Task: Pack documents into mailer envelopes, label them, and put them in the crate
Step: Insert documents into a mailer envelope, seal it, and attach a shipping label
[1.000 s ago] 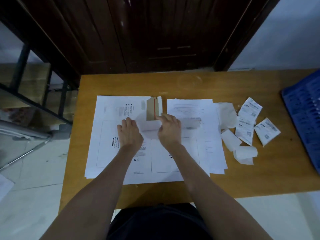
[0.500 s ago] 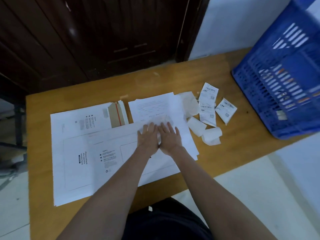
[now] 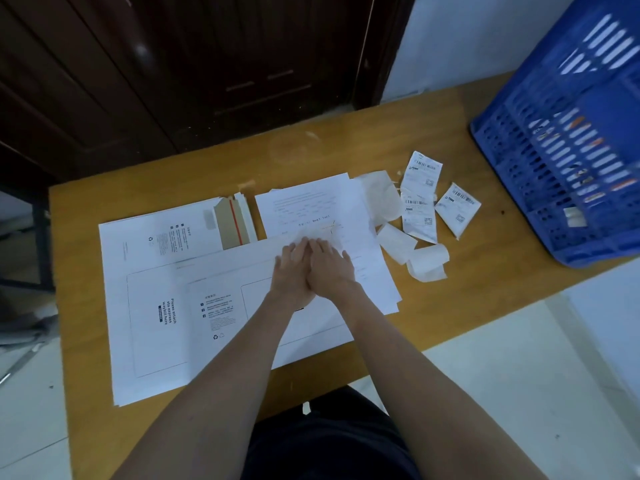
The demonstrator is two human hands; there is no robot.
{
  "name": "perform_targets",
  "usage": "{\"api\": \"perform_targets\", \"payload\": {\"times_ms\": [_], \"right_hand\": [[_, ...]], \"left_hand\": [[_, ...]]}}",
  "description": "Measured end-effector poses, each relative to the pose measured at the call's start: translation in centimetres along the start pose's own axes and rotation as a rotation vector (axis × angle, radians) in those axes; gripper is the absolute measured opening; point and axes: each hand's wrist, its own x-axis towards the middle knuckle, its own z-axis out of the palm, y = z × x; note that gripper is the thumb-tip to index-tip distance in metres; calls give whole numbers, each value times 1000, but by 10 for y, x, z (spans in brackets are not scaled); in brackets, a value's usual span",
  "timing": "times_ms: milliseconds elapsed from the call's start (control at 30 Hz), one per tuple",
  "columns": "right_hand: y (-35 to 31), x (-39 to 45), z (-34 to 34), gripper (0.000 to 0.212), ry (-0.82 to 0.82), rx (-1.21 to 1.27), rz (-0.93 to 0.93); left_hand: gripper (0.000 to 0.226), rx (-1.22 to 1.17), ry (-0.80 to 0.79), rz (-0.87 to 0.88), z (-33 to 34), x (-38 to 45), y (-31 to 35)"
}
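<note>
— On the wooden table (image 3: 433,306), what lies where?

— White mailer envelopes (image 3: 166,313) lie flat and overlapping across its left and middle part; one has its brown flap (image 3: 230,223) with a red strip turned open at the far side. A stack of printed documents (image 3: 311,202) lies just right of that flap.

— And the hands?

— Side by side, touching. The left hand (image 3: 292,271) and the right hand (image 3: 330,268) press flat, fingers straight, on the top envelope where it overlaps the documents. Neither grips anything.

— The labels?

— Loose shipping labels (image 3: 420,174) and curled backing papers (image 3: 427,266) lie scattered to the right of the documents, near but apart from the blue crate (image 3: 571,188), which stands at the table's right end and overhangs its near edge.

— The room?

— A dark wooden door (image 3: 207,64) stands behind the far edge, a pale wall (image 3: 467,39) to its right, light floor tiles (image 3: 519,393) below. Bare wood shows along the far edge and between the labels and the crate.
</note>
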Motion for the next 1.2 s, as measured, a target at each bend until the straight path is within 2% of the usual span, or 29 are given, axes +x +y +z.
{"api": "perform_targets", "payload": {"times_ms": [67,133,267,367,467,633,800,867,1067,1200], "right_hand": [[0,3,-2,61,-19,3,5],[-1,6,-11,56,-9,-10,8],[0,6,-20,45,123,-60,17],[0,5,-12,49,57,-89,37],[4,2,-3,61,37,-76,38],[5,-6,10,69,57,-120,56],[0,1,-6,49,120,-143,30],[0,0,-4,48,141,-113,40],[6,2,-2,55,91,-121,23],[14,1,5,73,-20,-55,-2]], "left_hand": [[78,-28,-37,-3,-1,1,1],[72,-69,-56,-25,-5,4,2],[62,-91,-91,-71,-14,11,-1],[71,-121,-132,-74,-12,10,0],[82,-78,-89,-56,-7,4,2],[78,108,-20,25,-4,-3,-3],[68,126,-95,-13,-11,2,-2],[67,125,-110,-6,-16,5,-4],[67,176,-75,-4,-15,3,-4],[69,206,-96,-75,-18,4,-4]]}}
